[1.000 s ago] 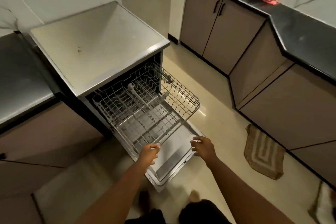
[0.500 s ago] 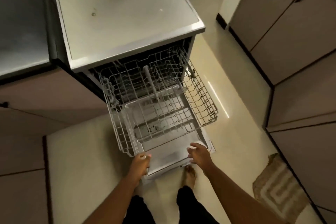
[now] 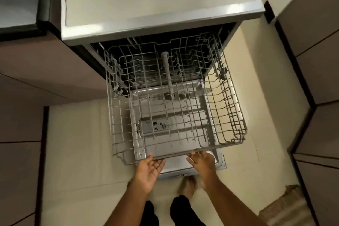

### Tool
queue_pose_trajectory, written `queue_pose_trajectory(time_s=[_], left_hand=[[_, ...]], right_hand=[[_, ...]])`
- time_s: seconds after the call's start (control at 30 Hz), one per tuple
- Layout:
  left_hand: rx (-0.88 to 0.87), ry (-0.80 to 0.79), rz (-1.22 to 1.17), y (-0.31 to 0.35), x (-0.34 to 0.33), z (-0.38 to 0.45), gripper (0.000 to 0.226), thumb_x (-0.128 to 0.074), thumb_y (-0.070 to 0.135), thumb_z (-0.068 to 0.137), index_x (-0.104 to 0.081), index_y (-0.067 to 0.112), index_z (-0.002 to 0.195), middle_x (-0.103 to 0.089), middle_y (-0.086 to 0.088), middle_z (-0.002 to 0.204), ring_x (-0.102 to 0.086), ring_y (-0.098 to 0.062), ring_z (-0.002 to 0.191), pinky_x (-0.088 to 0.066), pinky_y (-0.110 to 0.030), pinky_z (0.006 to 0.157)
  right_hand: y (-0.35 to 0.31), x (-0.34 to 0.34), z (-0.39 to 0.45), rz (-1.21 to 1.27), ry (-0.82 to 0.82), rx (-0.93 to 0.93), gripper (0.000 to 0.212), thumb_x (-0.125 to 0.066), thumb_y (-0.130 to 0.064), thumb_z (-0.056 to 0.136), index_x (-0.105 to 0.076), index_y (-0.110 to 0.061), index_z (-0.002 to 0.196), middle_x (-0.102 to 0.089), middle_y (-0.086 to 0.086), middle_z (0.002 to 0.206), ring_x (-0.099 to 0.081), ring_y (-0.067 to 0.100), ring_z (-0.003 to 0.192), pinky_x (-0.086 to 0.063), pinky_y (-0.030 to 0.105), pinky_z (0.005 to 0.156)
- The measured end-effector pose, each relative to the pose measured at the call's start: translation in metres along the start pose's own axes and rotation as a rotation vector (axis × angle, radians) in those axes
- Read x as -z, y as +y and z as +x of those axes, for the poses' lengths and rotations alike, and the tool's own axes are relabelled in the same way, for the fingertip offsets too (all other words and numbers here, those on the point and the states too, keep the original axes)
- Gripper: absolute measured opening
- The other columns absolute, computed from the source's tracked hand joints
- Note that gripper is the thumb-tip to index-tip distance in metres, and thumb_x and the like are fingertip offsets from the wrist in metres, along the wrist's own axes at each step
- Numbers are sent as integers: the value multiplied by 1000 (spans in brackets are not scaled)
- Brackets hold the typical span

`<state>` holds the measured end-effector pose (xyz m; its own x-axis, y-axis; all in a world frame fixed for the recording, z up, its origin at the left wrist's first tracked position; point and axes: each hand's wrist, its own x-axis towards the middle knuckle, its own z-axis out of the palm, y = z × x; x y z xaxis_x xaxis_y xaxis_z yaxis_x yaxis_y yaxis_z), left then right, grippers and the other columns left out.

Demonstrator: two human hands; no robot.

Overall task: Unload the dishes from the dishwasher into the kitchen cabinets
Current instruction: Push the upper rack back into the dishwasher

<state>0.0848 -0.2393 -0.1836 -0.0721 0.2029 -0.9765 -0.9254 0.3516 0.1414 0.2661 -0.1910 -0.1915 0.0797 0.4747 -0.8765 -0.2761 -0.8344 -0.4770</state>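
Empty wire rack (image 3: pixel 172 101), likely light & stiff, best held at front rail; left hand (image 3: pixel 149 171) & right hand (image 3: pixel 201 163) fingers straight, touching rail.

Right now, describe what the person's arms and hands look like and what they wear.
Both forearms are bare up to the frame edge, with no sleeves in view. The left hand and right hand wear no gloves, and no rings, watch or bracelets show. Below them are dark trousers and a blurred bare foot.
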Motion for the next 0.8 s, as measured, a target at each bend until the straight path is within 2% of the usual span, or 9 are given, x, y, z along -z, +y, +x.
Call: queue_pose_trajectory(time_s=[0.07,0.1,0.17,0.2,0.37,0.53,0.67,0.73,0.8], left_hand=[[4,27,-58,2,-4,0,13,-38,-1,102,-51,-4,101,-52,-24,102,-56,-37,91,-39,-55,107],[0,31,-74,2,-5,0,14,-38,-2,102,-51,-4,98,-52,-24,103,-57,-37,91,-38,-56,107],[-10,29,-100,4,-5,-1,15,-37,-3,102,-51,-5,98,-52,-26,105,-57,-39,99,-37,-56,109],[-17,25,-118,7,-6,1,17,-35,-3,102,-51,-5,98,-52,-27,103,-54,-41,105,-35,-55,111],[-93,-35,-114,29,-24,18,20,-33,-7,100,-53,-6,99,-58,-29,103,-58,-41,106,-36,-52,113],[-159,-186,-27,60,-55,31,15,-38,-6,99,-52,-3,97,-51,-34,121,-52,-43,124,-55,-50,82],[-294,-281,146,102,-80,52,13,-40,-2,100,-53,-1,104,-59,-27,127,-60,-35,120,-55,-47,91],[-414,-221,362,117,-94,58,20,-43,7,102,-55,-2,116,-64,-22,125,-64,-29,115,-54,-43,96],[-644,-66,710,119,-98,59,21,-46,18,103,-63,8,109,-71,-13,112,-70,-21,100,-55,-36,89]], right_hand=[[6,2,3,0,-9,30,74,-97,-34,35,-57,6,83,-65,21,83,-67,29,79,-60,42,82],[9,-1,4,-10,18,48,61,-96,-26,46,-57,6,81,-65,23,82,-68,32,79,-59,48,86],[11,-6,5,-55,67,94,11,-68,4,84,-59,9,82,-66,25,85,-68,40,87,-54,54,94],[10,-10,10,-90,86,112,6,-57,10,89,-60,10,84,-66,25,87,-69,40,90,-55,51,94],[-13,-37,30,-8,26,144,14,-50,11,92,-61,6,85,-67,25,92,-69,34,89,-60,37,84],[-43,-55,61,-13,-91,253,11,-54,3,95,-63,2,102,-70,21,104,-70,31,101,-60,30,82],[-79,-76,101,-205,-191,353,20,-56,-3,96,-63,-5,115,-71,15,111,-70,27,105,-58,35,89],[-94,-84,111,-415,-142,458,20,-59,-8,96,-67,-12,114,-73,7,103,-71,23,98,-57,39,92],[-101,-84,108,-747,-15,661,26,-62,-17,96,-67,-13,121,-74,3,96,-70,15,85,-57,29,85]])
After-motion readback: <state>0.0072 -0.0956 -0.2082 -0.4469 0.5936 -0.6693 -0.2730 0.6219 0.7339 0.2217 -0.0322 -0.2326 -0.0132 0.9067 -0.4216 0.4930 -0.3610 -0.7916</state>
